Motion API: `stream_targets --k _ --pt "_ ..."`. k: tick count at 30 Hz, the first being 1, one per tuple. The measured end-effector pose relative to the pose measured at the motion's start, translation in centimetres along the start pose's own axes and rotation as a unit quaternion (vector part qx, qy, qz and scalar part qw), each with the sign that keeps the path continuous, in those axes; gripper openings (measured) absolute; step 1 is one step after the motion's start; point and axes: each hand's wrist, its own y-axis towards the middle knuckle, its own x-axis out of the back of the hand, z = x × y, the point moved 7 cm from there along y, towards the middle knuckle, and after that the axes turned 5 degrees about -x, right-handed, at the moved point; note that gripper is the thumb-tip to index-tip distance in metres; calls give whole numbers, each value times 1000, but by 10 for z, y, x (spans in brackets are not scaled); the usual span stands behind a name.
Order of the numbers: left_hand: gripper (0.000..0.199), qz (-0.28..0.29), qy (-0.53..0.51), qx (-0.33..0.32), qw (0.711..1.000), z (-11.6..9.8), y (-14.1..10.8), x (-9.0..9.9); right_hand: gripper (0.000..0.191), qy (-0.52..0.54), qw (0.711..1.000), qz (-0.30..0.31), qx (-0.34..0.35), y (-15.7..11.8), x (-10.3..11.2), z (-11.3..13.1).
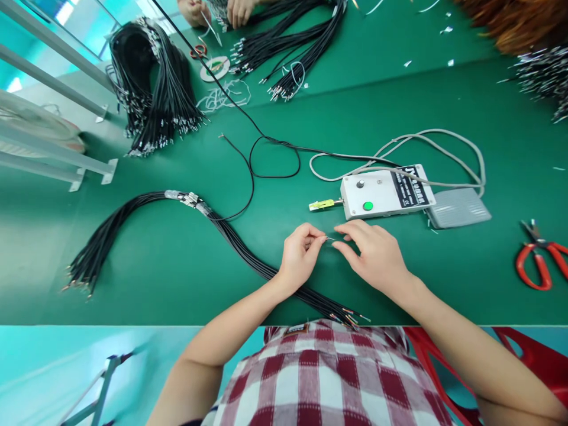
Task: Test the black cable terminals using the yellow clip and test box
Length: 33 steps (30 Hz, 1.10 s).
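Note:
My left hand (302, 257) is closed in a pinch on a thin wire (329, 238), whose fine bare-looking tip sticks out to the right. Just beyond that tip my right hand (375, 251) has its thumb and forefinger apart, with nothing clearly held between them. Under my left wrist runs a bundle of black cables (242, 245), bound with clear wrap at its upper bend; stripped ends show near the table's front edge. Whether the pinched wire belongs to this bundle is hidden by my fingers. Above my hands lies a white control box (386, 204) with a green button and a yellow-green tip.
A grey pedal (461, 208) with a looped grey cord adjoins the box. Red-handled cutters (539, 251) lie at right. Black cable bundles (153, 89) hang over at upper left; more cables (293, 53) lie near a co-worker's hands (239, 10). Brown wires (523, 23) fill the upper right corner.

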Motion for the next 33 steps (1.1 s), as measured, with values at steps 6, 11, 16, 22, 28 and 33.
stream_targets --k 6,11,16,22,28,33 --pt "11 48 133 -105 984 -17 2 3 25 -111 986 3 125 9 -11 19" --pt "11 40 184 -153 970 -18 12 17 26 -156 977 21 147 26 -12 22" --pt "11 -9 67 -27 997 -2 35 41 17 -217 967 21 129 69 -1 15" --pt "14 -21 24 6 999 -1 54 49 9 -265 952 80 130 92 -12 7" --pt "10 -12 41 1 999 8 64 46 9 -292 938 103 154 92 -23 8" --pt "9 -16 72 -4 997 11 69 46 20 -298 936 106 153 98 -24 8"
